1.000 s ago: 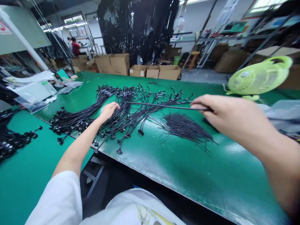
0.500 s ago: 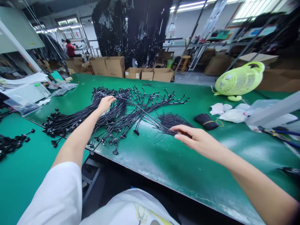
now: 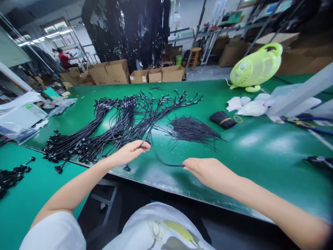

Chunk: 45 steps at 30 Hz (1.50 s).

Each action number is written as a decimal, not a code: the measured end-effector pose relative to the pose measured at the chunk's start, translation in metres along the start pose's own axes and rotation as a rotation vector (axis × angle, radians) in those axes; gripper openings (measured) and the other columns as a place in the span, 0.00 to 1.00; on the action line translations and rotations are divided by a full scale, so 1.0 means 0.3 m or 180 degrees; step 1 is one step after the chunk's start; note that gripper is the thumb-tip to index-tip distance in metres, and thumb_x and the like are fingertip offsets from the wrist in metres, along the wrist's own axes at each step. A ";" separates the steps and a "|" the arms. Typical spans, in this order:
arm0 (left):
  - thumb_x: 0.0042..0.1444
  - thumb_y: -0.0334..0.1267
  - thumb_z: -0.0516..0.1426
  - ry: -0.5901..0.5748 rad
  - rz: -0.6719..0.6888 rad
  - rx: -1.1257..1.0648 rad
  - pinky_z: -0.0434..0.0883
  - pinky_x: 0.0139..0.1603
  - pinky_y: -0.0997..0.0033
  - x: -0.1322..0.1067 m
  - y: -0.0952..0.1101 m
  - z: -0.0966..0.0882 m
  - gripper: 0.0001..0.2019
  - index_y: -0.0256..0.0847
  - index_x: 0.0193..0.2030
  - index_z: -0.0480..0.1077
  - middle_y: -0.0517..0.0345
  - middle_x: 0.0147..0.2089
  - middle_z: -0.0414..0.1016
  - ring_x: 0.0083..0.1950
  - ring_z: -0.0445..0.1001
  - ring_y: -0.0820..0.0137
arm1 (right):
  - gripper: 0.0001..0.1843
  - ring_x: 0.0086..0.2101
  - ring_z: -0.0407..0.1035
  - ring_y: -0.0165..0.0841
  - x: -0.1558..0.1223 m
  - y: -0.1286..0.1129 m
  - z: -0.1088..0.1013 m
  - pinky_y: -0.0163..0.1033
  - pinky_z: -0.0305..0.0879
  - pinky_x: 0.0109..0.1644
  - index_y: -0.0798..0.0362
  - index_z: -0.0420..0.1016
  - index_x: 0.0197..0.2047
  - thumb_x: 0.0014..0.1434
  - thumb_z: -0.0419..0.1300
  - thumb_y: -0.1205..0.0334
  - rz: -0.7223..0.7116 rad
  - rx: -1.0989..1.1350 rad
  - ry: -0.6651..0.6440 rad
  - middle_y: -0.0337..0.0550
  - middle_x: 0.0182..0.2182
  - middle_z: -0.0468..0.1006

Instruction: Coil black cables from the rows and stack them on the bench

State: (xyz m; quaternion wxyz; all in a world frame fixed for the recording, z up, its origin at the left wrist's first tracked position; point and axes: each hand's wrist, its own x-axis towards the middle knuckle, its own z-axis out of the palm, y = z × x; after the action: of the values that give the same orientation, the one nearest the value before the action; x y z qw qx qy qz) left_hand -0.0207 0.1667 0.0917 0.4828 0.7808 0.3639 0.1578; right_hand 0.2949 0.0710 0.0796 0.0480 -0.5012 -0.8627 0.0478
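My left hand (image 3: 135, 151) is closed in a pinch on a thin black cable (image 3: 167, 164), near the front of the green table. The cable loops up beside my left fingers, then curves down and across to my right hand (image 3: 204, 170), whose fingers pinch it too. Whether a short tie is also in the right fingers is hidden. Behind and left of my hands lie black cables (image 3: 91, 133) with connectors at both ends, spread in several bunches. A loose pile of short, thin black ties (image 3: 194, 129) lies beyond my right hand.
A banded bundle of black ties (image 3: 221, 120) lies right of the pile, near white crumpled packets (image 3: 252, 108) and a lime-green fan (image 3: 256, 69). A grey post (image 3: 299, 95) slants at the right. Cardboard boxes (image 3: 117, 72) stand beyond the table (image 3: 241, 152). A seated person is far left.
My left hand has come from the cable bunches toward the table's front edge. My right hand has left the tie pile and moved nearer me, with the cable now curving between both hands.
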 end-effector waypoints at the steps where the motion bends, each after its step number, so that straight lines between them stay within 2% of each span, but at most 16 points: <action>1: 0.62 0.42 0.53 -0.0119 0.0091 -0.0203 0.64 0.61 0.64 -0.004 0.021 0.058 0.18 0.40 0.56 0.69 0.49 0.60 0.70 0.59 0.69 0.64 | 0.11 0.28 0.72 0.30 0.018 -0.057 -0.011 0.34 0.54 0.28 0.51 0.73 0.36 0.66 0.51 0.63 -0.0221 0.0027 -0.0006 0.39 0.30 0.77; 3: 0.62 0.42 0.53 -0.0526 0.0180 -0.0651 0.64 0.60 0.64 -0.014 0.053 0.142 0.21 0.42 0.62 0.64 0.48 0.60 0.69 0.59 0.69 0.65 | 0.12 0.28 0.70 0.29 0.054 -0.123 -0.052 0.35 0.48 0.26 0.53 0.73 0.37 0.68 0.49 0.62 -0.0324 -0.0063 0.0158 0.40 0.30 0.76; 5: 0.64 0.45 0.52 -0.0976 0.0033 -0.0998 0.69 0.50 0.66 -0.025 0.068 0.182 0.23 0.42 0.64 0.62 0.50 0.48 0.75 0.46 0.74 0.68 | 0.15 0.28 0.69 0.30 0.087 -0.121 -0.094 0.36 0.43 0.25 0.54 0.73 0.37 0.69 0.49 0.57 -0.0096 -0.0260 0.0375 0.43 0.31 0.76; 8: 0.64 0.48 0.52 -0.1207 -0.0403 -0.1317 0.65 0.31 0.73 -0.043 0.063 0.183 0.21 0.39 0.58 0.69 0.62 0.25 0.67 0.25 0.63 0.76 | 0.20 0.31 0.70 0.31 0.111 -0.031 -0.121 0.35 0.43 0.26 0.54 0.74 0.39 0.68 0.50 0.48 0.0202 -0.0353 0.0507 0.44 0.35 0.77; 12: 0.62 0.50 0.54 -0.1247 -0.0581 -0.2207 0.60 0.24 0.74 -0.081 0.049 0.131 0.19 0.35 0.40 0.78 0.69 0.15 0.49 0.17 0.49 0.79 | 0.21 0.36 0.72 0.35 0.096 0.138 -0.086 0.35 0.57 0.32 0.54 0.74 0.45 0.65 0.53 0.44 0.0330 0.0020 0.0818 0.46 0.38 0.79; 16: 0.60 0.47 0.56 0.0256 -0.0032 -0.3283 0.51 0.13 0.78 -0.133 0.078 0.049 0.15 0.39 0.43 0.77 0.72 0.15 0.36 0.14 0.35 0.80 | 0.19 0.40 0.73 0.35 0.057 0.226 -0.001 0.38 0.65 0.43 0.54 0.74 0.46 0.68 0.47 0.52 0.0039 0.0708 0.0993 0.46 0.41 0.79; 19: 0.61 0.46 0.55 0.1333 0.0217 -0.3581 0.53 0.12 0.79 -0.130 0.108 0.027 0.16 0.41 0.52 0.74 0.70 0.18 0.40 0.15 0.39 0.78 | 0.20 0.37 0.73 0.34 0.042 0.176 0.067 0.37 0.65 0.40 0.56 0.73 0.50 0.70 0.43 0.58 0.0032 0.0497 0.1210 0.47 0.39 0.79; 22: 0.60 0.45 0.57 0.1633 0.0356 -0.3512 0.66 0.23 0.81 -0.073 0.111 0.070 0.12 0.43 0.46 0.75 0.66 0.20 0.52 0.18 0.53 0.79 | 0.19 0.31 0.72 0.34 0.042 0.048 0.113 0.36 0.59 0.30 0.59 0.70 0.54 0.69 0.43 0.63 0.0084 -0.0167 0.1055 0.48 0.34 0.77; 24: 0.59 0.48 0.58 0.1703 0.0481 -0.3063 0.71 0.33 0.75 -0.027 0.095 0.120 0.12 0.41 0.39 0.76 0.64 0.22 0.61 0.23 0.62 0.78 | 0.16 0.28 0.71 0.34 0.046 -0.043 0.126 0.36 0.54 0.27 0.58 0.73 0.47 0.68 0.44 0.65 -0.0136 -0.0323 0.0620 0.47 0.29 0.76; 29: 0.59 0.48 0.58 0.1087 0.0352 -0.2217 0.66 0.28 0.73 -0.014 0.060 0.174 0.15 0.38 0.41 0.76 0.65 0.18 0.60 0.20 0.59 0.78 | 0.14 0.28 0.73 0.33 0.066 -0.112 0.081 0.36 0.50 0.26 0.55 0.71 0.35 0.68 0.48 0.63 -0.0461 -0.0037 -0.0304 0.45 0.28 0.77; 34: 0.59 0.43 0.59 0.1121 0.0103 -0.3355 0.54 0.17 0.81 -0.094 0.072 0.067 0.12 0.38 0.44 0.75 0.70 0.19 0.45 0.15 0.42 0.82 | 0.15 0.34 0.74 0.36 0.073 0.022 0.020 0.35 0.49 0.26 0.56 0.73 0.41 0.68 0.45 0.63 0.0731 -0.0338 0.0081 0.49 0.36 0.80; 36: 0.60 0.43 0.57 0.1298 0.0011 -0.3385 0.55 0.17 0.80 -0.098 0.077 0.062 0.12 0.40 0.46 0.74 0.69 0.20 0.49 0.15 0.46 0.82 | 0.16 0.32 0.74 0.36 0.072 0.026 0.021 0.35 0.48 0.26 0.56 0.73 0.41 0.68 0.46 0.63 0.0666 -0.0358 0.0071 0.49 0.35 0.80; 38: 0.60 0.46 0.57 0.1352 -0.0007 -0.2949 0.65 0.24 0.77 -0.079 0.076 0.104 0.14 0.41 0.47 0.74 0.64 0.24 0.63 0.19 0.60 0.79 | 0.15 0.31 0.73 0.34 0.070 -0.022 0.027 0.35 0.47 0.26 0.55 0.74 0.38 0.68 0.47 0.62 0.0195 -0.0210 -0.0162 0.47 0.33 0.79; 40: 0.58 0.47 0.58 0.1195 0.0067 -0.2154 0.71 0.40 0.69 -0.053 0.073 0.173 0.14 0.42 0.46 0.76 0.54 0.36 0.75 0.35 0.74 0.70 | 0.15 0.28 0.72 0.33 0.068 -0.093 0.023 0.35 0.47 0.27 0.55 0.74 0.35 0.67 0.48 0.62 -0.0341 0.0016 -0.0422 0.45 0.30 0.79; 42: 0.59 0.46 0.58 0.0777 0.0181 -0.1276 0.67 0.52 0.65 -0.039 0.069 0.239 0.12 0.42 0.42 0.77 0.49 0.45 0.76 0.49 0.74 0.63 | 0.14 0.26 0.70 0.31 0.069 -0.146 0.006 0.35 0.47 0.27 0.55 0.73 0.33 0.66 0.50 0.62 -0.0684 0.0335 -0.0476 0.44 0.28 0.78; 45: 0.63 0.44 0.54 -0.0051 0.0212 -0.0479 0.64 0.50 0.65 -0.049 0.066 0.287 0.12 0.42 0.37 0.76 0.50 0.41 0.77 0.45 0.73 0.63 | 0.13 0.26 0.67 0.29 0.084 -0.151 -0.018 0.34 0.51 0.29 0.54 0.73 0.31 0.64 0.54 0.59 -0.0631 0.1150 0.0098 0.41 0.26 0.76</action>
State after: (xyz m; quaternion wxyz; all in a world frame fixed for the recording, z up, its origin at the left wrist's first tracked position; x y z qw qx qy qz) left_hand 0.0290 0.0959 0.0689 0.5375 0.7552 0.3209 0.1944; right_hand 0.2441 0.0706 0.0919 0.1547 -0.3978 -0.8843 0.1891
